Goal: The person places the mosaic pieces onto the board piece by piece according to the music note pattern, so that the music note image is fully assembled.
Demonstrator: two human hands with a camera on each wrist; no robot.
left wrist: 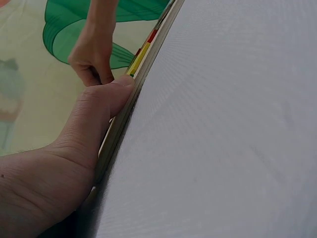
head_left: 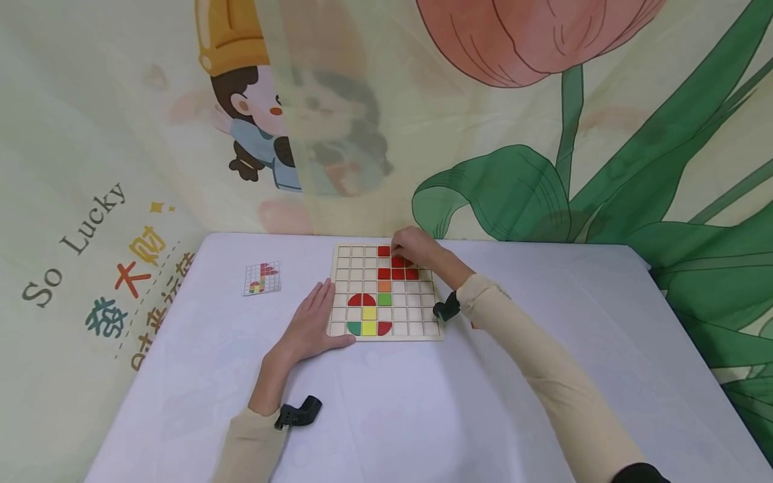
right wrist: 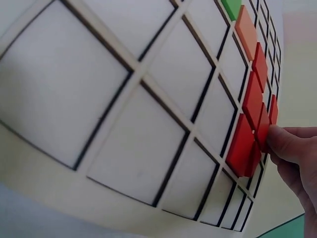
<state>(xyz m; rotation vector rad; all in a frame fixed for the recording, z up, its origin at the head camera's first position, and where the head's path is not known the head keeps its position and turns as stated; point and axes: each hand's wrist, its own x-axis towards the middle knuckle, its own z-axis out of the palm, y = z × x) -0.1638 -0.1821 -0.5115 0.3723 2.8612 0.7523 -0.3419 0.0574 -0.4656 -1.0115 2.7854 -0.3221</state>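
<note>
A light wooden grid board (head_left: 417,313) lies on the white table with coloured tiles in some of its cells. My left hand (head_left: 309,325) rests along its left edge, fingers straight, thumb at the near left corner; in the left wrist view that thumb (left wrist: 121,89) presses the board's rim. Over the far rows, my right hand (head_left: 418,247) pinches at a red tile (right wrist: 264,130) among several red ones; the fingers partly hide it. Below them in the same column sit an orange tile (head_left: 384,286) and a green tile (head_left: 384,299). Red half-round pieces, yellow squares and a green corner piece fill cells nearer.
A small pattern card (head_left: 262,278) lies left of the board, printed with a similar coloured figure. A bit of something red (head_left: 474,327) shows beside the right sleeve. The table (head_left: 386,409) meets a printed cloth backdrop (head_left: 362,208) just behind the board.
</note>
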